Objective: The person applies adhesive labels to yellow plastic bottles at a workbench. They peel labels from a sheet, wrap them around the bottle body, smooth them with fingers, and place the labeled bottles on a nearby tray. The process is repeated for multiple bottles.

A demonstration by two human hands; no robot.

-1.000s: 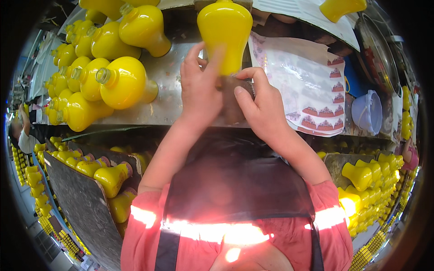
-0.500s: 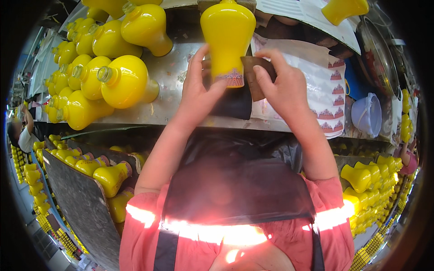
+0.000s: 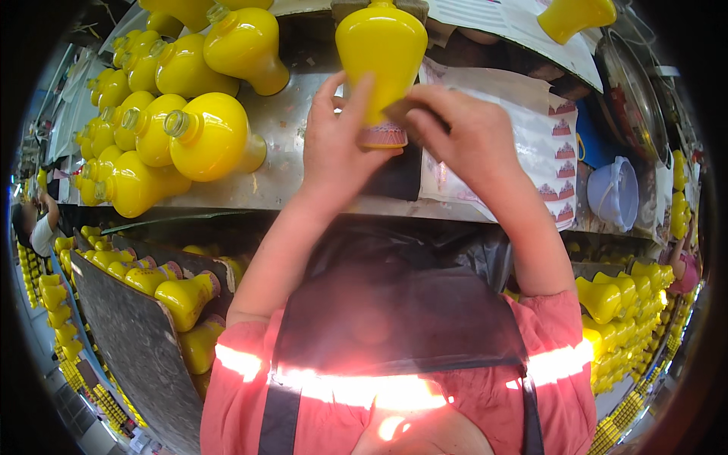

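Note:
A glossy yellow bottle (image 3: pixel 381 47) lies with its neck pointing away from me and its narrow base toward me. Round the base runs a pink and purple patterned decal band (image 3: pixel 385 136). My left hand (image 3: pixel 334 140) holds the base from the left, thumb along the near end and index finger lifted and blurred. My right hand (image 3: pixel 472 133) pinches a flat brown scraper (image 3: pixel 396 112) and presses it against the band's upper right edge. Its fingers partly hide the scraper. A dark pad (image 3: pixel 402 176) lies under the base.
Several yellow bottles (image 3: pixel 210 136) lie on the metal table at left. Right of my hands are decal sheets (image 3: pixel 523 98), a lilac bucket (image 3: pixel 616 196) and another yellow bottle (image 3: pixel 580 17). Racks of yellow bottles (image 3: pixel 626 303) stand beside me. Another person (image 3: pixel 39 227) is far left.
My right hand has moved left, bringing the scraper from beside the bottle onto the band's edge. My left hand has shifted slightly right, its thumb now along the base.

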